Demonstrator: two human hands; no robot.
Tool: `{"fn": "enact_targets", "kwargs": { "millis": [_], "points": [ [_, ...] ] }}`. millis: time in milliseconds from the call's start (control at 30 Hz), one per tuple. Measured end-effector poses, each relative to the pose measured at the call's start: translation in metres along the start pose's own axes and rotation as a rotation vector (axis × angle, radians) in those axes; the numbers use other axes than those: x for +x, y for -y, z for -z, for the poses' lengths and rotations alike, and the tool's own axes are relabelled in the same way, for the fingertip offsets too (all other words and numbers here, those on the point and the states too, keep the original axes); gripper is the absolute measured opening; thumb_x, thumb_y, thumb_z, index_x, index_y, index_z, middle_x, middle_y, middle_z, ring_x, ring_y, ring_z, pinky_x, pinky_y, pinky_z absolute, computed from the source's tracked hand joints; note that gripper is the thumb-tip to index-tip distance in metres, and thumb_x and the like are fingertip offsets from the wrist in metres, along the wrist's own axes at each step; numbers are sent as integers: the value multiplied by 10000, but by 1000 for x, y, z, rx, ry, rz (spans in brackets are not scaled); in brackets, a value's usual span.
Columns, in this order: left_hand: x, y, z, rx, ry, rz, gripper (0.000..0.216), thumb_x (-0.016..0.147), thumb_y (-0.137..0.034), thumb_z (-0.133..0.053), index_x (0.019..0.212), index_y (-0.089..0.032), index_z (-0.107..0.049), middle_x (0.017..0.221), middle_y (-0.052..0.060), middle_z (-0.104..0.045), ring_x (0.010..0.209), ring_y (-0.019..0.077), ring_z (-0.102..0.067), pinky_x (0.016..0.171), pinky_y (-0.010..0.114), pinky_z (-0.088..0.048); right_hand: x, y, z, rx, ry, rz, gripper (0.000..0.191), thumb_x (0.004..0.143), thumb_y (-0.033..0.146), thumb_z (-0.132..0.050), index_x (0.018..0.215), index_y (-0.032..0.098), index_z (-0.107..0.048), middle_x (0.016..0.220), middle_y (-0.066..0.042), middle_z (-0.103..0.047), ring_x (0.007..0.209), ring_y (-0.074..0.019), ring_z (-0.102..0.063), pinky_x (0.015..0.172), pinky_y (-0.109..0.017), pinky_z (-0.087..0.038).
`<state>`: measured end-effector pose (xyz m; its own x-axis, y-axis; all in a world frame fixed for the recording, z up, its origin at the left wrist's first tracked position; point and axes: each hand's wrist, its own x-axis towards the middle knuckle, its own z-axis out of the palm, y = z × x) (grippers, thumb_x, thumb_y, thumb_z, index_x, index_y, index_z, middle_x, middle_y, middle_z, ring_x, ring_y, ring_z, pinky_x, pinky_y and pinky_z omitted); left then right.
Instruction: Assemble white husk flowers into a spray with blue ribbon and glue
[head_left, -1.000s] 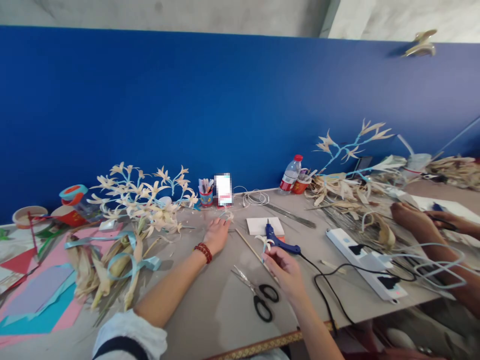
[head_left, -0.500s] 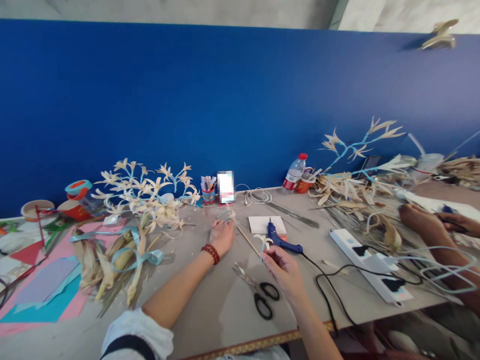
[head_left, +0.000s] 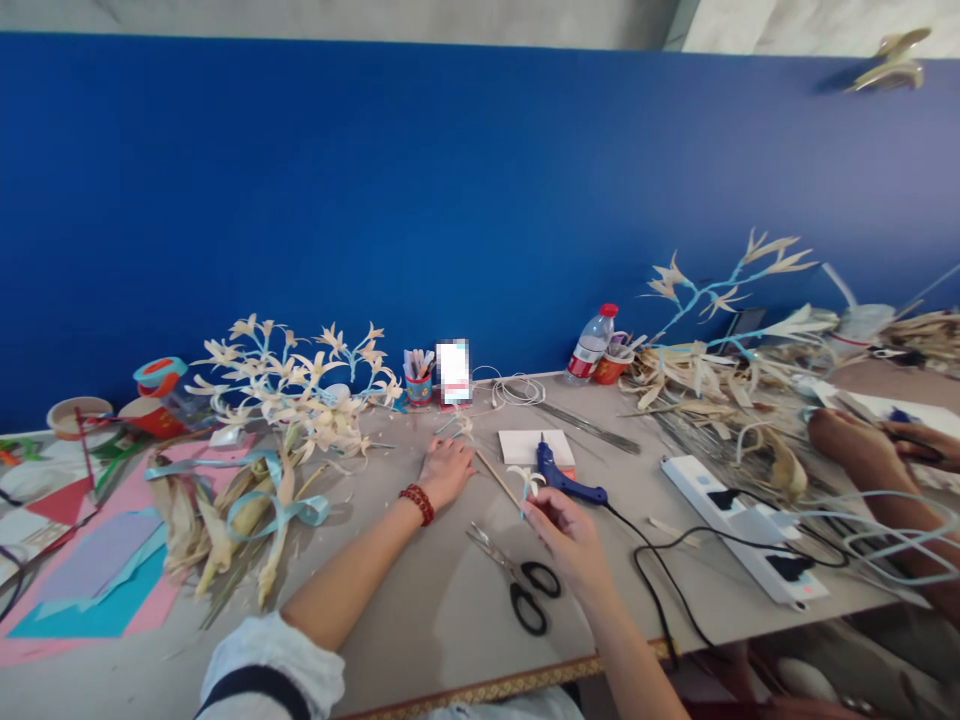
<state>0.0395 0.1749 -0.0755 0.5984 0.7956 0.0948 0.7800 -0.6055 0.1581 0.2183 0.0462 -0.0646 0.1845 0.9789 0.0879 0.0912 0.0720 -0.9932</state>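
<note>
Reaching forward over the grey counter (head_left: 450, 640), the left arm lies bare from a rolled white sleeve (head_left: 277, 665), with a red bead bracelet (head_left: 418, 503) on the wrist. The left hand (head_left: 446, 470) rests palm down on the counter. It is open, with the fingers stretched flat and a little apart, and it grips nothing. Its fingertips are just beside a tiny cream husk blossom (head_left: 463, 429) that lies on the counter.

The right arm comes in from the lower edge and bends slightly to the left. The right hand (head_left: 564, 532) is closed in a pinch: thumb and first fingers grip the stem of a small cream husk flower (head_left: 531, 483), which stands up above the fingertips. This flower is between the two hands, just beside a thin wooden stick (head_left: 496, 478) and near a blue glue gun (head_left: 564, 481) with a black cable.

A pair of black-handled scissors (head_left: 517, 585) lies on the counter just beside the right wrist. At the far right, another person's hand (head_left: 847, 445) rests on the counter.
</note>
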Motion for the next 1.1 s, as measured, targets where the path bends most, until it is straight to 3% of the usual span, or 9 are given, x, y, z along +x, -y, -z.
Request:
{"fn": "enact_targets", "kwargs": {
  "millis": [367,567,633,700,767,867,1100],
  "points": [
    [-16,22,6,-29,-31,145,159,874,-249,-500,879,-216,-655,1009,96,-661,1047,277,-544,937,431,-349,1,0,0,-4,-18,14,321,772,493,-671,747,180,-607,619,14,-504,509,-106,-412,452,-222,-338],
    [-32,62,26,-102,21,192,251,926,-224,-381,951,-225,-631,992,49,-651,923,190,-604,837,316,-434,1,0,2,16,-17,13,294,783,466,-669,761,181,-602,616,20,-490,508,-103,-397,456,-224,-321],
    [-41,75,32,-114,54,182,172,882,-276,-489,975,-225,-624,1009,50,-643,931,201,-607,831,312,-442,1,0,2,26,-18,10,285,786,456,-669,757,181,-602,607,23,-477,507,-101,-387,456,-224,-313],
    [-48,81,35,-117,90,165,248,768,-361,-651,971,-220,-627,1020,60,-633,968,242,-601,846,335,-443,2,-1,1,34,-21,8,284,781,455,-672,749,181,-603,606,25,-472,511,-102,-388,460,-225,-314],
    [-53,79,34,-122,110,142,381,673,-426,-735,972,-217,-625,1054,68,-621,1013,270,-586,880,352,-434,2,-2,-2,35,-24,4,285,775,456,-676,750,181,-607,615,23,-477,518,-103,-394,462,-225,-316],
    [-51,64,25,-130,96,157,363,733,-455,-686,973,-193,-613,1046,92,-619,1007,275,-584,889,369,-432,3,-4,-5,30,-16,7,284,781,454,-671,752,180,-605,615,25,-470,518,-101,-388,457,-221,-307],
    [-34,29,10,-210,103,199,242,851,-254,-601,1077,-169,-601,960,69,-661,922,211,-625,845,340,-482,3,-5,-2,-11,-11,29,278,800,445,-659,764,175,-601,631,21,-491,518,-96,-395,456,-213,-310]
  ]
}}
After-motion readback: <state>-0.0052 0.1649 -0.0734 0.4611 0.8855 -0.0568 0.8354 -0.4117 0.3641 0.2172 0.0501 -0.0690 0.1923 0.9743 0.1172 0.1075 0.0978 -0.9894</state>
